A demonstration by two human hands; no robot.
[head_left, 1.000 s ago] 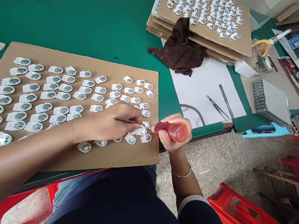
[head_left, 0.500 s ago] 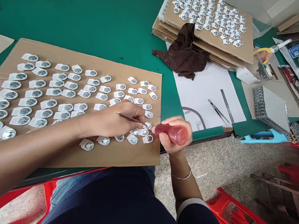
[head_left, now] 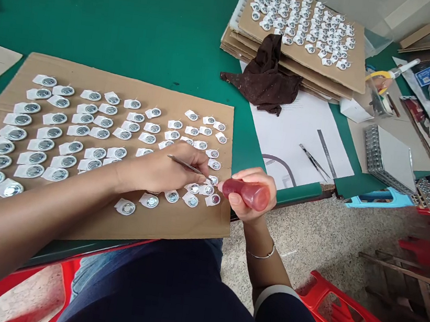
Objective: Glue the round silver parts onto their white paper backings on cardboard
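Round silver discs on white paper tabs (head_left: 83, 136) lie in rows across a flat brown cardboard sheet (head_left: 175, 224) along the near edge of the green worktop (head_left: 138, 24). The end disc (head_left: 213, 180) I'm working on sits by the sheet's right edge.

My left hand (head_left: 158, 172) is closed round a thin metal tool (head_left: 188, 166), tweezers or a pick, I cannot tell which, with its tip down at that disc. My right hand (head_left: 251, 214) grips a red translucent squeeze bottle (head_left: 248, 194), its nozzle pointing left, just beside the same disc.

As I judge it, the trick is to rest the left wrist on the cardboard so the tool pins the tab flat. Then squeeze very lightly, so only a small bead lands inside the rim. The neighbouring discs are close, some touching, so I'd bring the nozzle in low and not drag it across them.

A crumpled brown cloth (head_left: 267, 78) lies well apart toward the far right, against a stacked cardboard pile (head_left: 355, 76) loaded with more discs.
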